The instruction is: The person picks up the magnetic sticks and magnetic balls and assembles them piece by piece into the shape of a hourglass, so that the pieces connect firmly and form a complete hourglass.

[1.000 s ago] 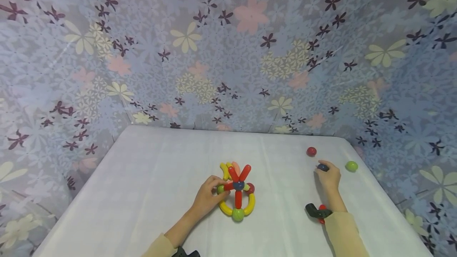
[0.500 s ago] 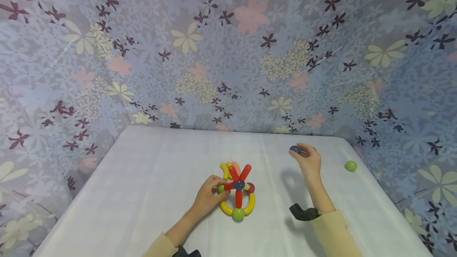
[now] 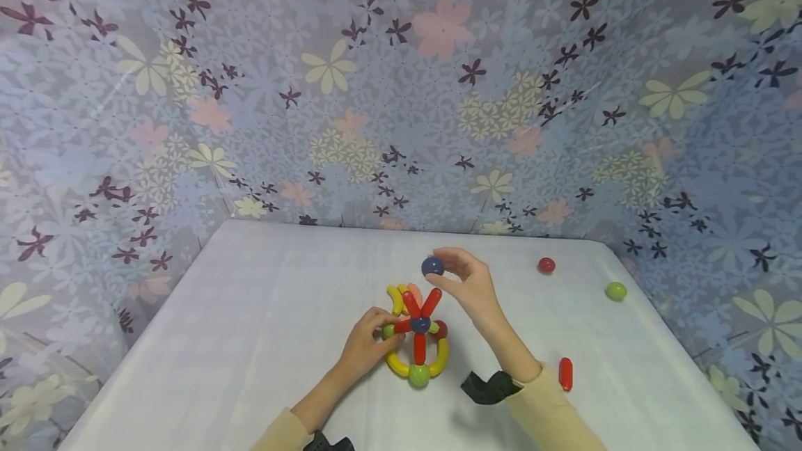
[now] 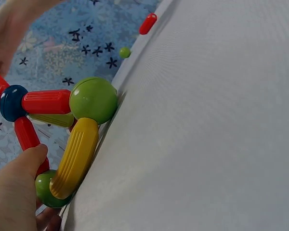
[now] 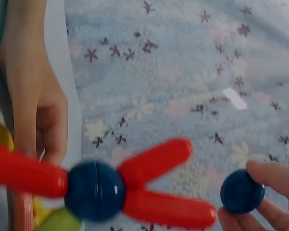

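Observation:
A structure of red and yellow rods joined by balls stands on the table, with a green ball at its front and a blue ball at its top centre. Two red rods fork from that blue ball. At the structure's left side, my left hand grips it around a green ball and the end of a red rod. My right hand pinches a loose blue ball between thumb and fingers, held in the air just above the forked rods.
On the white table, a red ball and a green ball lie at the back right, and a red rod nearer the front. Yellow curved pieces lie behind the structure. Patterned cloth rises beyond the table.
My right hand has carried the blue ball leftward from the table's right side to above the structure, uncovering the red ball and red rod. My left hand has stayed in place.

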The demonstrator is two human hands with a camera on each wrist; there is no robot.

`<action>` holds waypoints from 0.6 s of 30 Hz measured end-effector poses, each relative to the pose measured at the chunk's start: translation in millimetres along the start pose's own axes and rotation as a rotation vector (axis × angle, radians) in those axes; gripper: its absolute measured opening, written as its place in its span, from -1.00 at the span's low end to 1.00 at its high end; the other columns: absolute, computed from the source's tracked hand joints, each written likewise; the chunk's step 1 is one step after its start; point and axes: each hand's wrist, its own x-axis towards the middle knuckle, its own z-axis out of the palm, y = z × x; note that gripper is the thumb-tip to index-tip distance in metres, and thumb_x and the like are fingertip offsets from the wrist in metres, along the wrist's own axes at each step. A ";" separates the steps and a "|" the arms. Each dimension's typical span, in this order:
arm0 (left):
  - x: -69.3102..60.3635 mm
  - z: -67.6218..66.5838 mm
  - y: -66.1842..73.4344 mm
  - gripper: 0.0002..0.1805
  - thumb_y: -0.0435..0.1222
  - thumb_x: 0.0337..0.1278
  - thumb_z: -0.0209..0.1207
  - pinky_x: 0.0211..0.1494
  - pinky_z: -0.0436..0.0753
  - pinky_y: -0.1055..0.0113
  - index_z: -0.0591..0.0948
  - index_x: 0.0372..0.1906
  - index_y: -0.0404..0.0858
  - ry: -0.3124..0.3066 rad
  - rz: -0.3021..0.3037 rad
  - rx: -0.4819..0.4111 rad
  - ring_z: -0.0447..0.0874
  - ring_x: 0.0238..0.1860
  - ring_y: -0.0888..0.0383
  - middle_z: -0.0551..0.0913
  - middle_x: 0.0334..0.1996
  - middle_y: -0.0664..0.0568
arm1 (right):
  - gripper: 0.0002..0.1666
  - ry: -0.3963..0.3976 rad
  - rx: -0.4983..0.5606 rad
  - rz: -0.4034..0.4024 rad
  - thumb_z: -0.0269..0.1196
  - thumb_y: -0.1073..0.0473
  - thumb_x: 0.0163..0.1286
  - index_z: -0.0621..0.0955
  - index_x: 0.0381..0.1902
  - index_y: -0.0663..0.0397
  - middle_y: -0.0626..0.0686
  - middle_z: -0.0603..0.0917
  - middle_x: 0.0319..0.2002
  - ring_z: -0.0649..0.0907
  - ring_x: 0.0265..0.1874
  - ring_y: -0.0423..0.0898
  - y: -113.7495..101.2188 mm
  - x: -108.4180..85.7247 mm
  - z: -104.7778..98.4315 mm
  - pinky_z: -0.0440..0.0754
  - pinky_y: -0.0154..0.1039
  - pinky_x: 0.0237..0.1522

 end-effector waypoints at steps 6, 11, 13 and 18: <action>-0.4 -1.6 1.0 -0.74 -0.13 0.09 0.29 -0.07 0.52 0.42 0.67 -0.11 -0.08 -0.002 0.007 -0.004 0.48 -0.14 0.19 0.54 -0.19 0.10 | -0.51 -0.108 -0.045 -0.033 0.40 0.12 0.14 0.59 0.04 0.06 0.10 0.67 0.03 0.58 0.10 0.05 -6.4 -2.0 19.4 0.45 0.17 0.18; -0.1 -2.4 0.8 -0.74 -0.12 0.08 0.29 -0.08 0.52 0.42 0.66 -0.12 -0.10 -0.007 0.008 0.000 0.47 -0.16 0.19 0.54 -0.19 0.10 | -0.54 -0.143 -0.095 -0.051 0.41 0.10 0.13 0.61 0.02 0.00 0.07 0.69 -0.03 0.58 0.05 0.04 -3.9 -3.3 28.2 0.55 -0.01 -0.02; 0.0 -2.5 0.8 -0.74 -0.12 0.08 0.29 -0.08 0.51 0.42 0.66 -0.13 -0.11 -0.008 0.005 0.003 0.47 -0.17 0.20 0.54 -0.19 0.11 | -0.54 -0.149 -0.104 -0.063 0.41 0.10 0.13 0.61 0.02 -0.01 0.07 0.69 -0.05 0.58 0.02 0.03 -3.5 -3.9 29.5 0.54 -0.13 -0.13; -0.2 -2.6 0.5 -0.73 -0.12 0.07 0.30 -0.09 0.50 0.43 0.66 -0.12 -0.11 -0.009 0.004 0.005 0.46 -0.18 0.22 0.54 -0.19 0.11 | -0.55 -0.159 -0.114 -0.074 0.41 0.09 0.13 0.61 0.01 -0.02 0.07 0.69 -0.05 0.58 -0.02 0.01 -3.0 -4.1 30.7 0.49 -0.24 -0.22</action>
